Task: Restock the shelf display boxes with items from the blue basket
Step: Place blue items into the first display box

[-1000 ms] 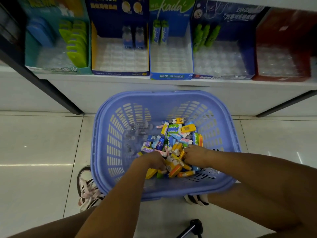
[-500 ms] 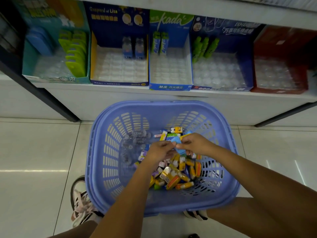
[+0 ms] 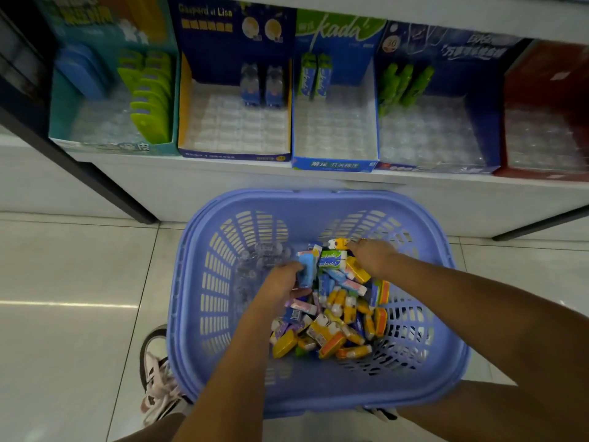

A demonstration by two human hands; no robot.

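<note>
Looking down, I see my left hand (image 3: 280, 287) curled round a light-blue item (image 3: 305, 270) inside the blue basket (image 3: 318, 199) (floor, just near of the shelf display boxes (image 3: 334, 164)). My right hand (image 3: 373, 258) rests on the pile (image 3: 344, 317)'s far edge, grip unclear.

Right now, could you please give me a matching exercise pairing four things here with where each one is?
Things:
1 light blue pack
2 lime green pieces
3 red display box
4 shoe

Places:
A far right on the shelf
B on the floor, left of the blue basket
C gripped by the left hand
D in the teal display box

Pairs: 1-C, 2-D, 3-A, 4-B.
</note>
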